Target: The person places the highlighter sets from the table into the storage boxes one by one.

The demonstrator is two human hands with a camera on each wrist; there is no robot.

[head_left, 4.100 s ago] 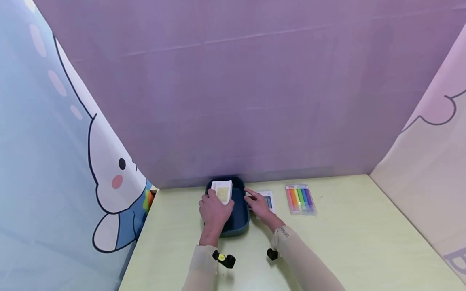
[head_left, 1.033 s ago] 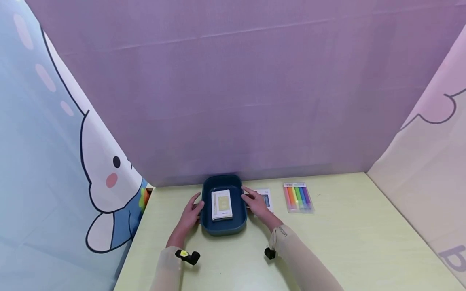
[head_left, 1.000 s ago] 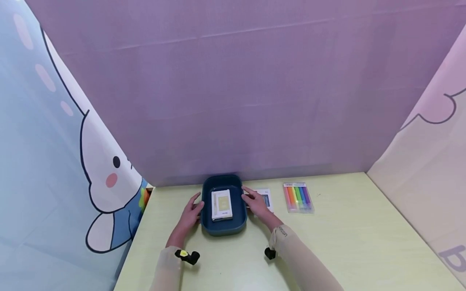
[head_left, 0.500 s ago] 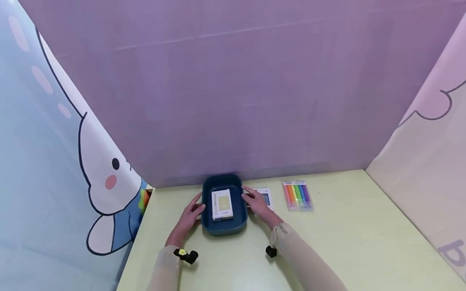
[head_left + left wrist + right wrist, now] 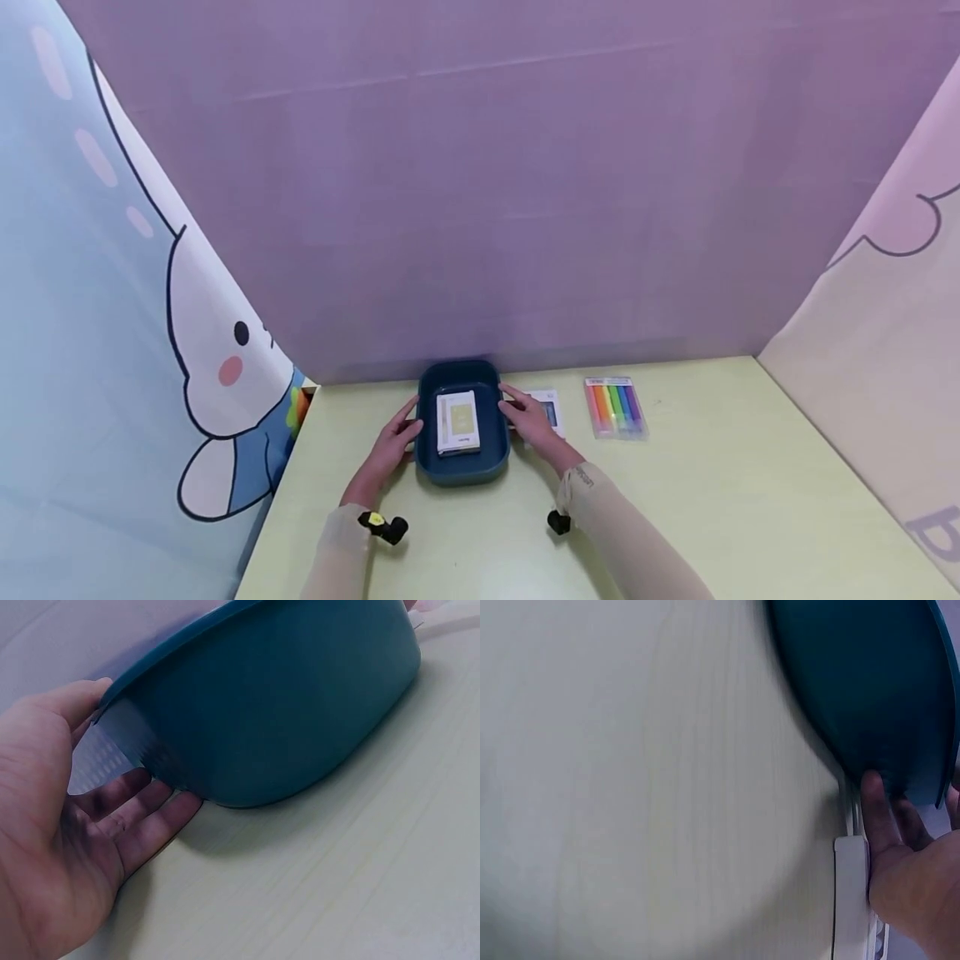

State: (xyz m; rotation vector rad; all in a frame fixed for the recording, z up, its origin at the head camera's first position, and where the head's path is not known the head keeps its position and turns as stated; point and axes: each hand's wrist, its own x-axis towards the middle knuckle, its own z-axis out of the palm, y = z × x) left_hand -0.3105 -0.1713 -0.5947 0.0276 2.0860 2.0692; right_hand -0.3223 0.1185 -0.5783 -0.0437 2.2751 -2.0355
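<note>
A dark blue-green rectangular bin [image 5: 462, 480] stands on the table near the purple backdrop. Inside it, flat on the bottom, lies a small white box [image 5: 458, 423] with a yellowish panel. My left hand [image 5: 388, 445] is at the bin's left side. In the left wrist view, the thumb is at the rim and the extended fingers [image 5: 161, 829] touch the lower wall. On the opposite side, my right hand [image 5: 534, 423] touches the wall with fairly straight fingers [image 5: 879, 814]. Another white box [image 5: 553, 408] lies partly hidden beneath or behind that hand; I cannot tell which.
A clear pack of rainbow-coloured pens [image 5: 615, 408] lies to the right on the pale table [image 5: 720, 483]. The purple backdrop [image 5: 480, 208] rises close behind the bin, with printed cloth walls on both sides.
About four seconds ago my left hand held the white box over the bin. Now the box lies inside, and that hand is at the bin's left side. The last second shows almost no movement.
</note>
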